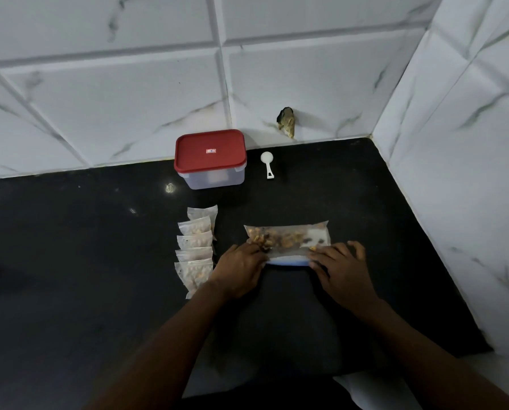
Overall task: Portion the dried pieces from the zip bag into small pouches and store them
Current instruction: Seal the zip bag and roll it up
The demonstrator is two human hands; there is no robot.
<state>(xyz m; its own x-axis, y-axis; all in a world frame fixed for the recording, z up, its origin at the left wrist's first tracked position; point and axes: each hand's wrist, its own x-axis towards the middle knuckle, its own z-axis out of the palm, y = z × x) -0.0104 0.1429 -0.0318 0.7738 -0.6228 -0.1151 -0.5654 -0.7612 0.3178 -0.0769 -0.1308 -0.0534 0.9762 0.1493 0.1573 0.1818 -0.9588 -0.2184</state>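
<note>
A clear zip bag [288, 239] with brown dried pieces lies flat on the black counter [99, 261], its blue zip strip facing me. My left hand [238, 269] pinches the zip strip at its left end. At the right end my right hand [340, 266] pinches the same strip. Several small clear pouches [195, 251] filled with dried pieces lie in an overlapping column just left of my left hand.
A clear box with a red lid [210, 158] stands shut near the back wall. A white scoop [267, 164] lies to its right. White tiled walls [454, 143] close the counter at the back and right.
</note>
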